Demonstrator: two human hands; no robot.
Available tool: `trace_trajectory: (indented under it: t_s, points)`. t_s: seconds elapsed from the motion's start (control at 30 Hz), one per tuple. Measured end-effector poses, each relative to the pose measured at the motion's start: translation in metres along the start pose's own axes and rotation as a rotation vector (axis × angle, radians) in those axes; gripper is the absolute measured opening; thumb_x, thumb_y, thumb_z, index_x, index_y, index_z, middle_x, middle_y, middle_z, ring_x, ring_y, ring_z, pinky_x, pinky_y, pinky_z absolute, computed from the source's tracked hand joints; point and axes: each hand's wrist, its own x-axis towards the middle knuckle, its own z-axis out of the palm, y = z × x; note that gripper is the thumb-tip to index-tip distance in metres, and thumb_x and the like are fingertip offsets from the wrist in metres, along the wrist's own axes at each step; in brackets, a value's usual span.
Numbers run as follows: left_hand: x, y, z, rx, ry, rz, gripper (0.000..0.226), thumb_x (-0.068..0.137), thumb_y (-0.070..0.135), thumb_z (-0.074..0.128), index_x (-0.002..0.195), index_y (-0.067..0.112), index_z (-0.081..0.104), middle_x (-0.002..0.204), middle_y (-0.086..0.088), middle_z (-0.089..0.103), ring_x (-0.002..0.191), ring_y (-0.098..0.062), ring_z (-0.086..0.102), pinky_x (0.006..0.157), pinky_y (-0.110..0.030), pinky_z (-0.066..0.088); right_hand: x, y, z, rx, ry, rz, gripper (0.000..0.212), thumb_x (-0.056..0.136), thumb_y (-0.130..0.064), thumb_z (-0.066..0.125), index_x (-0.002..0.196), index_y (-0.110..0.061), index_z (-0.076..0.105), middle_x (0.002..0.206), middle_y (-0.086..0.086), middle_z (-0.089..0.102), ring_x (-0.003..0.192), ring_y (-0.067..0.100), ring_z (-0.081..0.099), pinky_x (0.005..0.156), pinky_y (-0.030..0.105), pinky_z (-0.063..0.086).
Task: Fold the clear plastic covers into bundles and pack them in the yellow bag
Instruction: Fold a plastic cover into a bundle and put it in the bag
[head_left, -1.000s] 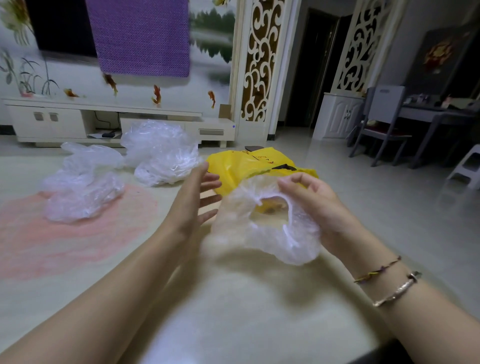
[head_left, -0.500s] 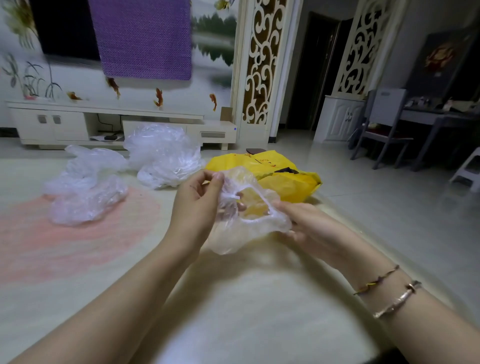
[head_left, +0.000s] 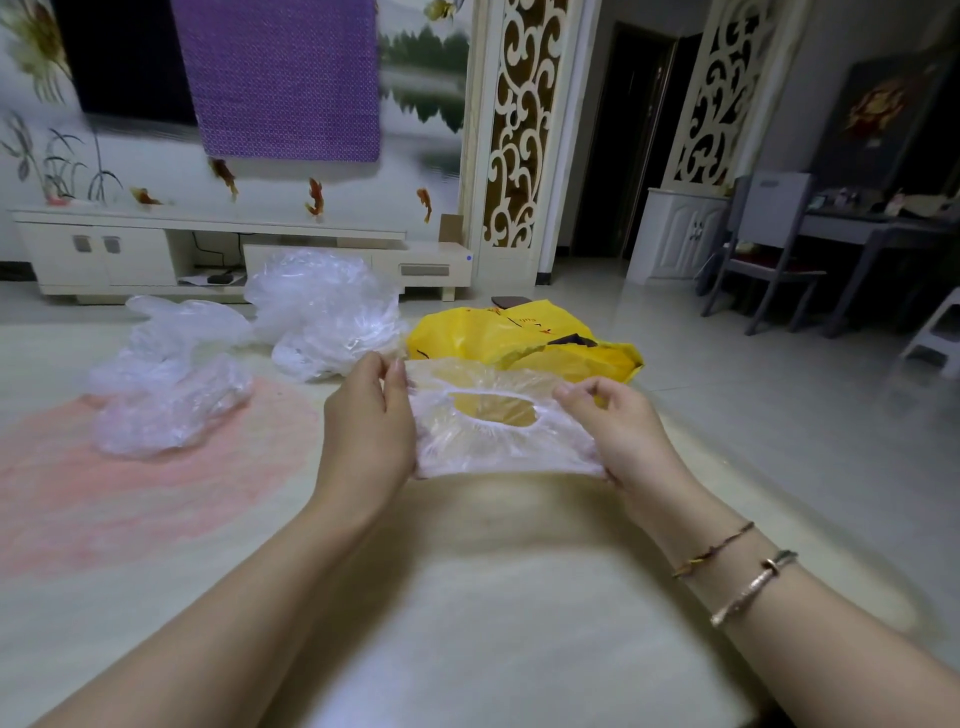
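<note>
A clear plastic cover (head_left: 498, 441) is stretched flat between two hands above the pale surface (head_left: 467, 623). The left hand (head_left: 366, 431) pinches the cover's left edge between thumb and curled fingers; the right hand (head_left: 618, 431) pinches its right edge in the same narrow grip. The cover spans the gap between both grips, its elastic-rimmed opening facing up and centred between them. The yellow bag (head_left: 524, 340) lies on the surface just beyond the cover, showing through the opening. Loose clear covers lie in two heaps to the left: one (head_left: 322, 312) beside the bag, another (head_left: 166, 379) farther left on a pink patch (head_left: 130, 493).
</note>
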Motion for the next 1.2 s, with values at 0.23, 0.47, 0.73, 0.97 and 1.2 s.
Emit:
trace_trajectory:
  t_s: [0.23, 0.47, 0.73, 0.97, 1.2]
  points:
    - [-0.003, -0.006, 0.002, 0.193, -0.19, -0.117, 0.022, 0.098, 0.023, 0.041, 0.082, 0.01, 0.047, 0.064, -0.008, 0.059, 0.053, -0.02, 0.061, 0.055, -0.027, 0.047, 0.007, -0.001, -0.009, -0.232, -0.125, 0.182, 0.04, 0.098, -0.042, 0.047, 0.086, -0.008, 0.064, 0.068, 0.002, 0.051, 0.059, 0.016, 0.048, 0.043, 0.018, 0.037]
    - [-0.012, 0.001, -0.002, 0.577, -0.394, -0.03, 0.03, 0.087, 0.027, 0.054, 0.109, 0.015, 0.038, 0.09, -0.006, 0.063, 0.082, -0.029, 0.062, 0.069, -0.039, 0.05, 0.004, 0.006, -0.015, -0.549, -0.15, 0.038, 0.009, 0.09, -0.021, 0.057, 0.084, -0.015, 0.053, 0.069, -0.002, 0.051, 0.059, 0.013, 0.046, 0.046, 0.023, 0.033]
    - [-0.018, 0.019, 0.005, 0.666, -0.367, 0.452, 0.024, 0.093, 0.026, 0.051, 0.115, 0.016, 0.053, 0.119, -0.003, 0.05, 0.103, -0.028, 0.046, 0.086, -0.041, 0.042, -0.012, -0.001, -0.031, -0.936, -0.205, -0.266, 0.03, 0.095, -0.041, 0.049, 0.114, -0.019, 0.042, 0.116, 0.0, 0.048, 0.11, 0.019, 0.044, 0.085, 0.032, 0.04]
    - [-0.028, 0.005, 0.016, 0.807, -0.962, 0.462, 0.062, 0.096, 0.056, 0.034, 0.138, 0.011, 0.038, 0.153, -0.008, 0.031, 0.142, -0.023, 0.025, 0.114, -0.033, 0.024, -0.026, 0.012, -0.021, -1.129, -0.656, -0.312, 0.053, 0.104, -0.038, 0.027, 0.153, -0.025, 0.012, 0.16, -0.011, 0.01, 0.148, 0.011, -0.007, 0.12, 0.036, 0.005]
    - [-0.024, 0.008, 0.001, 0.633, -1.153, 0.198, 0.105, 0.079, 0.067, 0.056, 0.153, 0.029, -0.008, 0.16, 0.013, -0.008, 0.147, -0.006, -0.006, 0.118, -0.025, 0.001, -0.034, 0.025, -0.039, -1.179, -0.69, -0.23, 0.075, 0.093, -0.064, 0.022, 0.153, -0.028, -0.007, 0.16, -0.015, -0.011, 0.145, 0.006, -0.02, 0.12, 0.038, -0.006]
